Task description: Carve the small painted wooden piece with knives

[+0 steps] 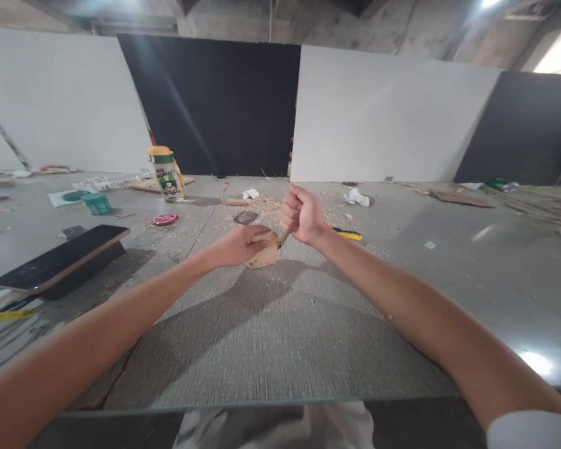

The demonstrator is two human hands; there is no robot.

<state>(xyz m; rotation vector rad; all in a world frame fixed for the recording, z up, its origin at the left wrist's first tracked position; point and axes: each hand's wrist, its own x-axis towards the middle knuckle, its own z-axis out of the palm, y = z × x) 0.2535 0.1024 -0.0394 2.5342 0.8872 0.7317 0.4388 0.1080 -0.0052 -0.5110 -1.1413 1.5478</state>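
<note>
My left hand [237,245] is closed on a small light-brown wooden piece [275,238], whose rounded end shows past the fingers. Under that hand, on the table, a pale flat piece [263,257] with small coloured marks is partly hidden. My right hand [303,215] makes a fist, thumb up, around a slim carving tool [285,237]; its dark tip points down to the wooden piece, at or very near its edge. Most of the tool's handle is hidden in the fist. Wood shavings [268,206] lie scattered just beyond both hands.
A yellow-lidded bottle [167,174] stands at the back left. Nearer are a propped phone [63,255], a teal container [96,203] and a red round lid [165,219]. A yellow-and-black cutter [348,234] and crumpled paper [356,197] lie right of my hands. Panels [215,106] close off the far side.
</note>
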